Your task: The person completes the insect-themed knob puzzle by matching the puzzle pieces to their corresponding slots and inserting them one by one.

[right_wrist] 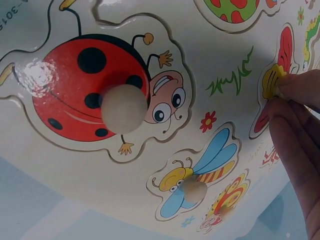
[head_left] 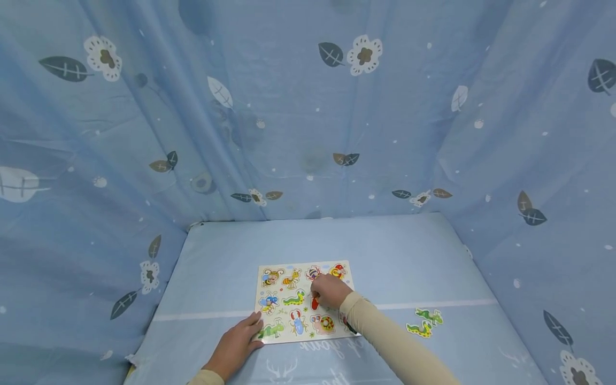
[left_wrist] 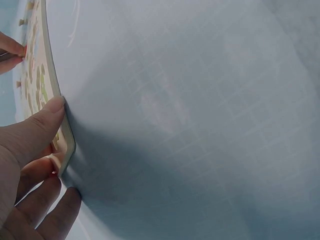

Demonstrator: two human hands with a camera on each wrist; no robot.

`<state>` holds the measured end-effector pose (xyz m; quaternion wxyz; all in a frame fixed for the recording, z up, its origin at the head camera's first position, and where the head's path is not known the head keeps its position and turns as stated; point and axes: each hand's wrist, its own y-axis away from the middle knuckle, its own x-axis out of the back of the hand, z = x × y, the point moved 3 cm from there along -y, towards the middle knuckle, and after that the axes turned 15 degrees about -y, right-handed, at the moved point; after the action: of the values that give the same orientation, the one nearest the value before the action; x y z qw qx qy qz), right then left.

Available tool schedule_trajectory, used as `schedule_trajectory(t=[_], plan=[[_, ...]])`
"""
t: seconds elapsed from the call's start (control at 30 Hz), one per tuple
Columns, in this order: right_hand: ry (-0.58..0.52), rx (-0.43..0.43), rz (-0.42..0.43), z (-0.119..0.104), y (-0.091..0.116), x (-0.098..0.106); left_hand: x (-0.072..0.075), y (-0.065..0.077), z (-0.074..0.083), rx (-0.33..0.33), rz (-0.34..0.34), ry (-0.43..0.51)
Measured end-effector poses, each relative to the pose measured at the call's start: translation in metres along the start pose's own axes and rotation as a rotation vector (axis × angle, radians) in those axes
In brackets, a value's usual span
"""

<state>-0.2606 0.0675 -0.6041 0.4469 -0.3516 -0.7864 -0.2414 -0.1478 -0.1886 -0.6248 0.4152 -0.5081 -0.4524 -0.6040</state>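
A white peg puzzle board [head_left: 284, 293] with insect pieces lies on the covered table. My left hand [head_left: 236, 338] holds its near left corner; in the left wrist view the thumb [left_wrist: 52, 107] lies along the board's edge and the fingers are around the corner. Over the board's right half, my right hand [head_left: 332, 291] pinches a red-winged insect piece [right_wrist: 285, 47] with a yellow body. That piece lies in its outline, its middle partly hidden by the fingertips. Near it, in the right wrist view, sit a ladybug piece [right_wrist: 65, 95] with a round wooden knob and a blue-winged insect piece [right_wrist: 215, 150].
To the right of the board, a green grasshopper piece [head_left: 429, 316] and a caterpillar piece [head_left: 420, 330] lie loose on the light blue tablecloth [head_left: 231, 240]. Blue patterned curtains [head_left: 308, 107] stand behind the table and at both sides.
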Motion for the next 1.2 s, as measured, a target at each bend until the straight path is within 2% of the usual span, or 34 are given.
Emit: schedule_trajectory(t=[0.27,0.53,0.87,1.03,1.2], plan=[[-0.057,-0.017,-0.026,0.007,0.015,0.012,-0.002,0.001,0.006,0.001,-0.002,0.003],[-0.112,-0.102,0.044,0.043,0.041,0.042,-0.003,0.001,0.006,-0.003,0.012,-0.001],[-0.174,-0.336,0.102,0.084,0.102,0.076,-0.002,-0.001,0.007,0.015,-0.012,-0.018],[-0.162,-0.334,0.124,0.099,0.140,0.080,-0.001,-0.002,0.007,-0.007,-0.002,-0.013],[-0.138,-0.322,0.135,0.116,0.176,0.083,0.000,0.000,0.004,0.015,-0.004,-0.009]])
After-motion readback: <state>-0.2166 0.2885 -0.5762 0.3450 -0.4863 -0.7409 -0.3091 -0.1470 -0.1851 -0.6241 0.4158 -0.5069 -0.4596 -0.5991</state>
